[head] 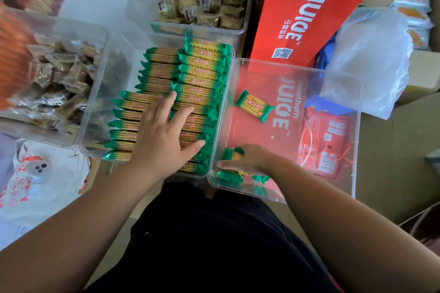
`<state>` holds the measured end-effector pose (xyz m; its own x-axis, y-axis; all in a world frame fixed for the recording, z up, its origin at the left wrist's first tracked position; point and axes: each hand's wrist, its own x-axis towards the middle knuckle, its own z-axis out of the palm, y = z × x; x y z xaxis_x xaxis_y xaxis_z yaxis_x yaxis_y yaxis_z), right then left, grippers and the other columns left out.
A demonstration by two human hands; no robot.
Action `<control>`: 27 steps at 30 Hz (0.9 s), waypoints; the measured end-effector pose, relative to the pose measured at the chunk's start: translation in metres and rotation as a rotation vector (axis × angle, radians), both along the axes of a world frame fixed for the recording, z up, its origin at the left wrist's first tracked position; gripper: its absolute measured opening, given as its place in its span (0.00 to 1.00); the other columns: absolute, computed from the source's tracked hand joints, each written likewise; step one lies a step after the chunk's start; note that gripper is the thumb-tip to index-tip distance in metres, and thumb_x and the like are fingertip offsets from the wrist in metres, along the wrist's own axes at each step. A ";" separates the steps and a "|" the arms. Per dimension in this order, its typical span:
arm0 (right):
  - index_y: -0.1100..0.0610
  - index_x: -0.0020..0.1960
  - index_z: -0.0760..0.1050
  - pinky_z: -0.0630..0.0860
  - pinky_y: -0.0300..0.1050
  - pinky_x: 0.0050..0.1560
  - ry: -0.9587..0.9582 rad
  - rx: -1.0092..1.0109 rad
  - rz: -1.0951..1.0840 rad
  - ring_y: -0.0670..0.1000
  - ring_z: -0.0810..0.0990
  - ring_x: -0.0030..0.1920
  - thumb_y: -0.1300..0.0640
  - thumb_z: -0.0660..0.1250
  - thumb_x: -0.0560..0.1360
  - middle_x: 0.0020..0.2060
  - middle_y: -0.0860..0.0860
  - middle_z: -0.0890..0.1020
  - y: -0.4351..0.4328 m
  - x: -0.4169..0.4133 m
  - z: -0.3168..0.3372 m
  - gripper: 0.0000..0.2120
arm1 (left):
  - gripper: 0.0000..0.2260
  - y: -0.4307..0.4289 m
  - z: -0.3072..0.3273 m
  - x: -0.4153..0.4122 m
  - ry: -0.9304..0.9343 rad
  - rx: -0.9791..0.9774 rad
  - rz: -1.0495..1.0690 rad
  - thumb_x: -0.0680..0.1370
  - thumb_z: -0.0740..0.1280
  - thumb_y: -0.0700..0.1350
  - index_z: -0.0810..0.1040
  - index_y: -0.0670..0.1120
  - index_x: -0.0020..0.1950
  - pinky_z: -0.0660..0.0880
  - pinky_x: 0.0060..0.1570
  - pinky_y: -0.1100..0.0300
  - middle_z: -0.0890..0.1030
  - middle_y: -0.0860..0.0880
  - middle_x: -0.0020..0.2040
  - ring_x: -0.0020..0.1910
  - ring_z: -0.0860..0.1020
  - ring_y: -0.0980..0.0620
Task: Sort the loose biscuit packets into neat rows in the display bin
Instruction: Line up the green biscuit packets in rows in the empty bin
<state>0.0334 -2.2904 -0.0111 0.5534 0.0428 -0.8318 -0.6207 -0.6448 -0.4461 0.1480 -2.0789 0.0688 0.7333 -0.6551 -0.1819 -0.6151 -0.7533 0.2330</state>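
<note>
Clear plastic on every side. Found the display bin (119, 66) in the middle, packed with green-ended, yellow-faced biscuit packets (200, 74) in two neat rows running away from the body, the right-hand row seemingly stacked higher than the left. Saw the left hand (164, 133) laid palm down across the near part of those rows, fingers straight and spread, thumb out toward the bin's right wall, gripping nothing. Saw the right hand (242, 160) low in the near left corner of a second clear bin (297, 65), just beside the display bin, fingers curled round a small bunch of loose packets (232, 173); could not count them through the blur. Noted a lone packet (254, 106) further back on that bin's floor, lying flat and slantwise, well apart from the hand. Made out a red juice carton (309, 7) beneath and behind the second bin, with lettering legible through the clear floor. Spotted a far tub (202, 0) beyond the display bin and a left tub (59, 74) beside it, both heaped with brownish wrapped snacks. Noted a white plastic bag (369, 54) to the far right, and black trousers (214, 233) at the bottom of the view.
</note>
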 end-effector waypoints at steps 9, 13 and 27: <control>0.50 0.78 0.61 0.74 0.56 0.66 -0.030 -0.101 -0.011 0.57 0.74 0.67 0.27 0.76 0.56 0.72 0.50 0.73 -0.004 -0.007 -0.003 0.57 | 0.35 0.002 -0.003 0.001 0.004 -0.015 0.000 0.74 0.60 0.69 0.72 0.49 0.74 0.60 0.75 0.35 0.61 0.40 0.80 0.78 0.59 0.33; 0.51 0.73 0.66 0.80 0.52 0.58 -0.054 -0.023 0.010 0.53 0.79 0.55 0.47 0.78 0.64 0.62 0.53 0.79 -0.030 -0.015 0.002 0.40 | 0.35 0.002 -0.003 0.002 0.010 -0.009 -0.002 0.74 0.59 0.69 0.71 0.50 0.74 0.60 0.75 0.34 0.61 0.40 0.80 0.78 0.59 0.33; 0.46 0.78 0.51 0.82 0.48 0.41 -0.253 -0.426 0.330 0.51 0.79 0.43 0.37 0.77 0.63 0.45 0.47 0.77 -0.035 -0.035 -0.001 0.53 | 0.35 0.002 -0.004 0.000 0.012 -0.013 -0.002 0.74 0.58 0.69 0.71 0.49 0.74 0.60 0.75 0.35 0.61 0.39 0.80 0.78 0.59 0.33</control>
<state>-0.0017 -2.3252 -0.0124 0.7507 -0.0624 -0.6577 -0.2654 -0.9401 -0.2138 0.1483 -2.0767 0.0652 0.7300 -0.6587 -0.1823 -0.6135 -0.7491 0.2500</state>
